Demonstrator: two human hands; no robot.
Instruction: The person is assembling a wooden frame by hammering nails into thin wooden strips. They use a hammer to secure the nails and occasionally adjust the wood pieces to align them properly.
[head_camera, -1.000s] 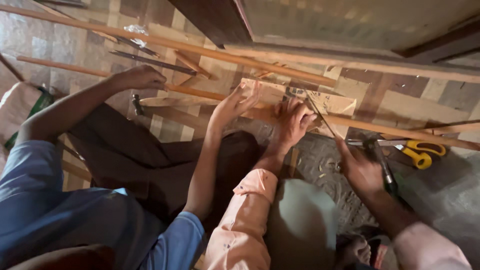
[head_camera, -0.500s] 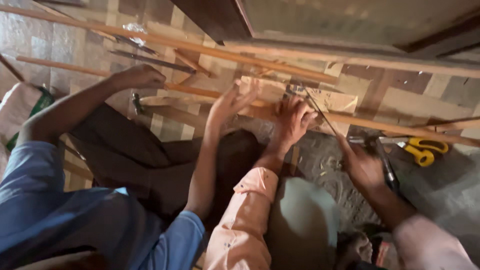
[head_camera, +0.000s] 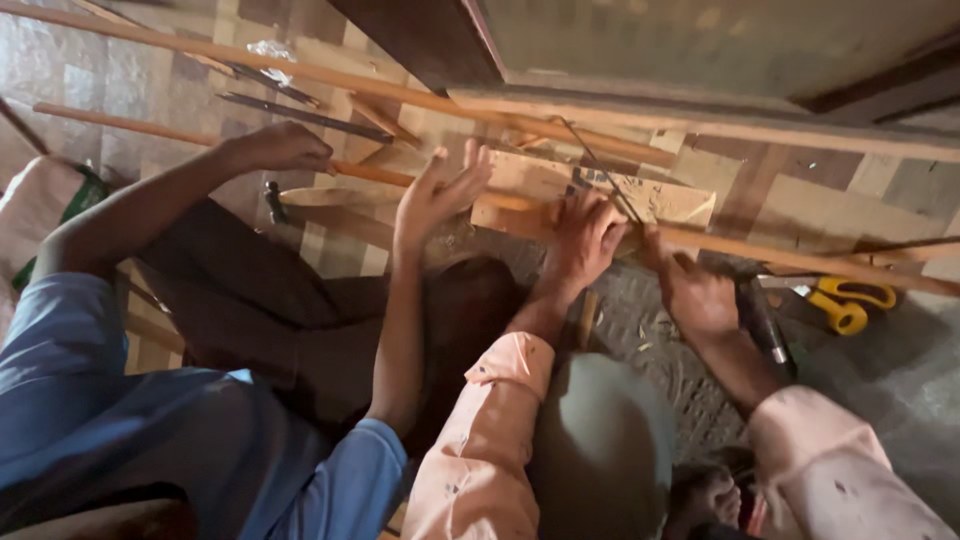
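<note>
Tiled floor (head_camera: 800, 200), centre frame: left hand (head_camera: 580, 245) pressed flat on block (head_camera: 640, 195), right hand (head_camera: 700, 295) clamped on stick (head_camera: 800, 262). Steadying step, seemingly; calls for firm hold.

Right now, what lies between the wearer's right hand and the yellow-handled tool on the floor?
In the head view, a dark-handled tool lies between the right hand and the yellow-handled tool, just beside the hand; whether it touches the hand is unclear.

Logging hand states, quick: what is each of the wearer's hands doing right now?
Left hand: fingers spread, pressing the wooden block; holds nothing.
Right hand: resting on the long stick; grip unclear.
</note>
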